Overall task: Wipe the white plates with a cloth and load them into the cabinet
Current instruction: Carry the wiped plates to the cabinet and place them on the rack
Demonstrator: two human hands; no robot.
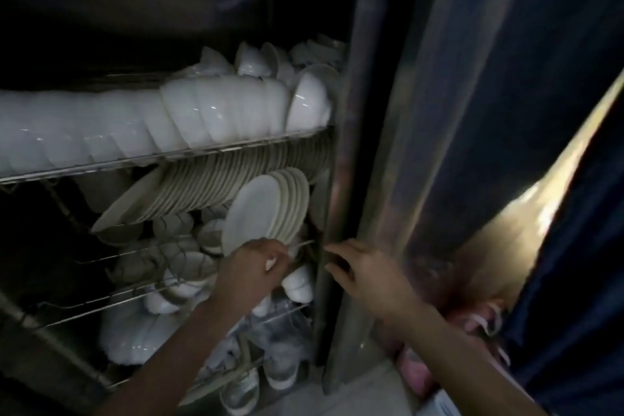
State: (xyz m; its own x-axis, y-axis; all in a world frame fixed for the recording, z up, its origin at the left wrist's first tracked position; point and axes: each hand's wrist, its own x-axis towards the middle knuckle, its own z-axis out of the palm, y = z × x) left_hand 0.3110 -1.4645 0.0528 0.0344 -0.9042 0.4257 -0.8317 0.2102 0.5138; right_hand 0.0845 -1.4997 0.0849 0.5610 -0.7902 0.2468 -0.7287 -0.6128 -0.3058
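Gripping lower rim of front white plate point(251, 209) with left hand point(253, 263); resting right hand point(359, 268), fingers straight, against metal cabinet post point(341, 145).

White plates point(260, 213) upright in cabinet point(341, 179)

Two hands in shot: left hand point(251, 267), right hand point(364, 275). One cabinet point(341, 179), and at least three racks point(169, 155) showing. Front plates point(270, 209): about six on edge, going by the rims. Plate row point(202, 186) behind and bowls point(202, 115) up top: dozens each, too packed to count. Glasses point(280, 368) below: at least three.
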